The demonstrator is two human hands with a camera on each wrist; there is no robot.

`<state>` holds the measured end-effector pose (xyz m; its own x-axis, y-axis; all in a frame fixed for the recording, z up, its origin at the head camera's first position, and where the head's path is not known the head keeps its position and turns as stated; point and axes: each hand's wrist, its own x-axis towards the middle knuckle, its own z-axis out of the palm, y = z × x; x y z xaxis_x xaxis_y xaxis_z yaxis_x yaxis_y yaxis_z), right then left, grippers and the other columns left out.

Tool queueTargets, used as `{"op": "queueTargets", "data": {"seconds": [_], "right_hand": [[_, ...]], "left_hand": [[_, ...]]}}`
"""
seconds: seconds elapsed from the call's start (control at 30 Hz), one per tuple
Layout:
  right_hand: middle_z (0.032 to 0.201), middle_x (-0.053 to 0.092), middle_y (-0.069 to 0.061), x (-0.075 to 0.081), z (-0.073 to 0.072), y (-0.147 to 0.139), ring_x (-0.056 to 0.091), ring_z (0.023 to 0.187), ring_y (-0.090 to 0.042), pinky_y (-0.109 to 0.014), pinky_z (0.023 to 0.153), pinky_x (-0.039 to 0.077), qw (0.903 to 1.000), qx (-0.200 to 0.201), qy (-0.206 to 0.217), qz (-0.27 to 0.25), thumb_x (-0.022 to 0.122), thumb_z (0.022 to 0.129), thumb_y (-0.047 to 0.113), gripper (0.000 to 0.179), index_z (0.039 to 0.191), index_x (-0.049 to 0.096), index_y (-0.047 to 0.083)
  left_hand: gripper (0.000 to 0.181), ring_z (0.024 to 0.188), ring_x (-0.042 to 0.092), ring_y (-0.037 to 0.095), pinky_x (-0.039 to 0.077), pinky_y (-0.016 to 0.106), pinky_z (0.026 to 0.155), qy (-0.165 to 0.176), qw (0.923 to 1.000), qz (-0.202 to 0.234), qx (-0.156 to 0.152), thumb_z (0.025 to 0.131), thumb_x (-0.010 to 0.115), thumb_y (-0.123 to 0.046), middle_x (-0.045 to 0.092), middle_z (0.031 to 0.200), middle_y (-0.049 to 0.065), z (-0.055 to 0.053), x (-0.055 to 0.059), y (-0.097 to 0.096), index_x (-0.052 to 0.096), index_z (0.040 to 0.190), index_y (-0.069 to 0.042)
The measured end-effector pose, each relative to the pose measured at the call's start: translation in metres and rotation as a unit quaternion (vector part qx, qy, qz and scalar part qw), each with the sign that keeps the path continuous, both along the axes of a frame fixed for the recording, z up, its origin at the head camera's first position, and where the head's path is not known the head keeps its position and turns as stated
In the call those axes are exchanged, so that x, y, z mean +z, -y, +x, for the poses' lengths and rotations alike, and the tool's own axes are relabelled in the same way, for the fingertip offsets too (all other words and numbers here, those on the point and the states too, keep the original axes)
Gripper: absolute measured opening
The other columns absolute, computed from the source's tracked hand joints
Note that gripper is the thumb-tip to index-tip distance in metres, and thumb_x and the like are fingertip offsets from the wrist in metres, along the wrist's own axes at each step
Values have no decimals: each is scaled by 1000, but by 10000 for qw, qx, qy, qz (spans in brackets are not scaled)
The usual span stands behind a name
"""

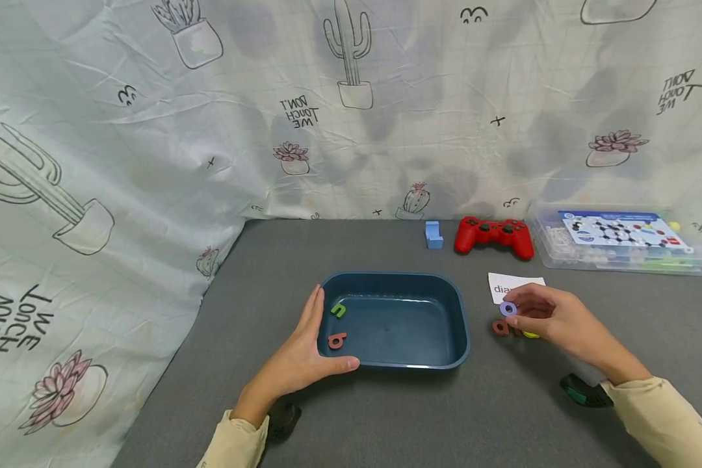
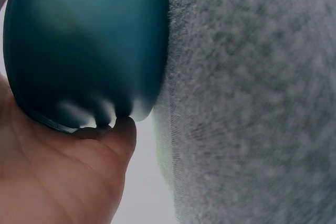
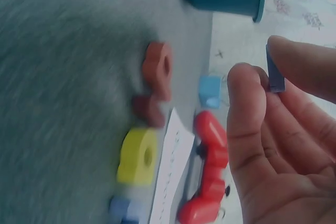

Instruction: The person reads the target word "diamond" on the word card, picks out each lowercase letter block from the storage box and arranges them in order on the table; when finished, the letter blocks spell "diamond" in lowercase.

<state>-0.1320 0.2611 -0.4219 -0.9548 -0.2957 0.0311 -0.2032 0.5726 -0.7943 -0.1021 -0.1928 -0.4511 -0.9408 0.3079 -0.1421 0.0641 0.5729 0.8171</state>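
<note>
A dark blue plastic tray (image 1: 399,365) lies on the grey table. My left hand (image 1: 297,356) grips its near left corner, thumb along the near rim and fingers along the left side; the left wrist view shows that hand (image 2: 65,169) close against the tray's wall (image 2: 100,40). Inside the tray are a green letter n (image 1: 338,310) and a brown letter (image 1: 337,340). Between thumb and fingers, my right hand (image 1: 552,318) pinches a small purple ring-shaped letter (image 1: 507,309), seen edge-on in the right wrist view. Under that hand lie brown letters (image 3: 158,71) and a yellow letter (image 3: 137,156).
A white printed card (image 1: 499,284) lies just behind the right hand, partly covered by it. Farther back are a light blue block (image 1: 433,235), a red game controller (image 1: 494,235) and a clear plastic box (image 1: 623,257) of small parts. A patterned cloth (image 1: 351,149) hangs behind the table.
</note>
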Motion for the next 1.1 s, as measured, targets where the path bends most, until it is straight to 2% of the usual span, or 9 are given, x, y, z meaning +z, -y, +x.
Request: {"op": "queueTargets", "data": {"seconds": [0.17,0.57,0.73,0.93,1.1], "right_hand": [[113,73,-8,-3,3,-15,69,96,-7,-25,76,57,9996,-184,28,199,77,101,14,33,130,68,1],[109,76,-6,-12,11,-49,70,92,-3,-24,71,56,9974,-486,-188,502,79,101,16,28,125,71,4],[111,74,-8,-16,12,-62,67,90,1,-25,68,56,9938,-743,-113,819,78,101,17,32,128,70,1],[108,74,-8,-22,13,-75,63,87,6,-26,65,55,9905,-835,-263,1062,80,99,14,30,124,71,-1],[107,73,-12,-28,11,-84,59,83,6,-27,63,54,9856,-964,-133,1385,80,99,17,33,123,71,-4]], "left_hand": [[136,163,-1,36,16,74,120,2,10000,-32,-1,85,89,-51,-19,178,1,0,0,0,-11,172,-22],[136,163,-1,35,17,74,120,29,10000,-26,35,85,89,-51,-19,178,0,1,-1,1,-11,172,-24],[136,163,-2,34,16,74,120,25,10000,-25,21,85,89,-52,-19,178,-1,0,-2,0,-11,172,-24],[135,163,-1,33,17,74,120,4,10000,-19,33,85,89,-52,-19,178,-2,0,-1,0,-11,172,-25],[135,163,-2,33,17,73,121,31,10000,12,28,85,88,-52,-19,177,-4,0,0,0,-11,172,-25]]}}
